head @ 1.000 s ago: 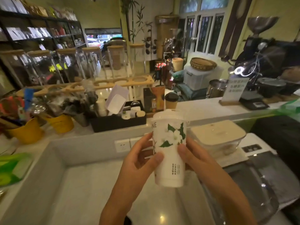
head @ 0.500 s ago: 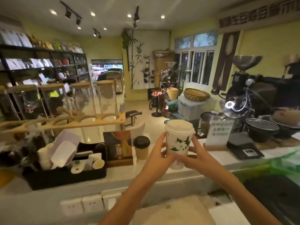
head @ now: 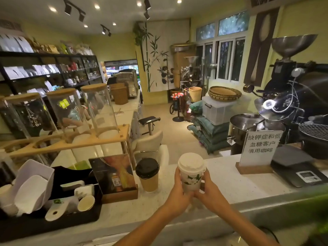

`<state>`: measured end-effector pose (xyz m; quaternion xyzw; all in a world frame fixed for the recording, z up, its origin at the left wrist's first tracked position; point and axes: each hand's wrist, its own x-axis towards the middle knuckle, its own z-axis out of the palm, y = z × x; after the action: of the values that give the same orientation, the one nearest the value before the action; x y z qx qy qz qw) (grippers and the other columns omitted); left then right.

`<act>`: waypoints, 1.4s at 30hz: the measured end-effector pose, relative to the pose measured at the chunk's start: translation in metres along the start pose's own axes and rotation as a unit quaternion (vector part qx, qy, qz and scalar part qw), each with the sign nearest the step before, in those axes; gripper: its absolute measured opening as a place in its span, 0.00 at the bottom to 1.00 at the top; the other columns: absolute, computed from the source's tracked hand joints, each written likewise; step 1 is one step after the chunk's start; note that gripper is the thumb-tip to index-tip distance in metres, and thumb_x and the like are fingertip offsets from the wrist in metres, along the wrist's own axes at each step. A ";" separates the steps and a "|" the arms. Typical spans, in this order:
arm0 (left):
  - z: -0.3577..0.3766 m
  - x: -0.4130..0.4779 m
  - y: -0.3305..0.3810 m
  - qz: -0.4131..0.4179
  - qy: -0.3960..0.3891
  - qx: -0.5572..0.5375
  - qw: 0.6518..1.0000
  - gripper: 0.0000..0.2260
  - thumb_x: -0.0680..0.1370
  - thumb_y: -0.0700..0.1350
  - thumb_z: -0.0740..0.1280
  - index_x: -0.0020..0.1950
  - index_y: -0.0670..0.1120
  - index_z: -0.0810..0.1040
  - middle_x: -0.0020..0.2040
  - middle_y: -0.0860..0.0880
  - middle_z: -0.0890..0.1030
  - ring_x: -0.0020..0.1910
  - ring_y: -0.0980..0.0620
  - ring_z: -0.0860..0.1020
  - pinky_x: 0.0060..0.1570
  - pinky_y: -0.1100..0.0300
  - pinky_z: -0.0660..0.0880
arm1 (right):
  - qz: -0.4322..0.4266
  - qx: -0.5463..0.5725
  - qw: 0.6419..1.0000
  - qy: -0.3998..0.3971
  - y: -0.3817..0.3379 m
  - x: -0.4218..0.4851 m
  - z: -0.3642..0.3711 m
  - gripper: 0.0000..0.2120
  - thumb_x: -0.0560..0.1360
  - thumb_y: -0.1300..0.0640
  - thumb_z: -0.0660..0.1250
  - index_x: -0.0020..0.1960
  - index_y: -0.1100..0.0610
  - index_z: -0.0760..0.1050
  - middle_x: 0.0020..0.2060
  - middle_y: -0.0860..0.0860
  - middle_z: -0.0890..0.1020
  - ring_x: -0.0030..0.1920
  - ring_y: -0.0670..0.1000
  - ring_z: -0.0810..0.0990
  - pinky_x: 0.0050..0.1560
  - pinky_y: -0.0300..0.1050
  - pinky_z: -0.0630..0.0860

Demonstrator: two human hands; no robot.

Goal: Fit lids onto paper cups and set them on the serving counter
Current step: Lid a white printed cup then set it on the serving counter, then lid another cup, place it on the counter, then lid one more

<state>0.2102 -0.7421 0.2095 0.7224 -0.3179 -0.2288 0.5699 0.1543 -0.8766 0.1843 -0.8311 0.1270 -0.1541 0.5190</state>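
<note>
Both hands wrap a white paper cup (head: 191,180) with a green leaf print, the left hand (head: 179,196) and right hand (head: 209,193) grasping its lower half from either side, fingers meeting near the base. Its white lid (head: 191,161) is on. The cup stands upright over the pale serving counter (head: 230,185), just right of a brown cup (head: 148,176) with a black lid. A sign (head: 258,148) and a scale (head: 298,170) sit farther right.

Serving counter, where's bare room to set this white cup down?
Bare counter lies right of the white cup, up to the sign and scale. Left is crowded: brown cup, picture box, black tray.
</note>
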 end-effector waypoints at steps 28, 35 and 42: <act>-0.088 -0.116 0.041 -0.092 0.085 0.055 0.991 0.09 0.83 0.43 0.62 0.54 0.44 0.80 0.44 0.47 0.82 0.38 0.52 0.80 0.38 0.60 0.80 | 0.048 -0.141 0.988 -0.048 -0.101 -0.073 -0.021 0.12 0.81 0.54 0.63 0.61 0.57 0.78 0.58 0.56 0.82 0.55 0.54 0.81 0.61 0.56 0.76; -0.164 -0.300 0.092 0.083 0.174 0.095 0.977 0.09 0.82 0.42 0.65 0.50 0.49 0.85 0.38 0.52 0.83 0.34 0.57 0.79 0.36 0.67 0.77 | -0.108 -0.054 0.992 -0.024 -0.237 -0.183 0.014 0.09 0.79 0.52 0.64 0.48 0.52 0.84 0.40 0.50 0.87 0.44 0.47 0.85 0.46 0.44 0.83; -0.237 -0.489 -0.012 -0.005 0.306 0.276 0.911 0.11 0.80 0.44 0.68 0.61 0.53 0.80 0.59 0.54 0.82 0.58 0.58 0.78 0.61 0.63 0.72 | -0.141 0.038 0.978 -0.150 -0.287 -0.296 0.173 0.09 0.78 0.52 0.64 0.49 0.51 0.84 0.43 0.48 0.86 0.45 0.46 0.84 0.48 0.39 0.80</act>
<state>0.0377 -0.2273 0.2401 0.8872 -0.1748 0.0971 0.4157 -0.0359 -0.5012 0.3352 -0.8338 -0.0771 -0.1045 0.5366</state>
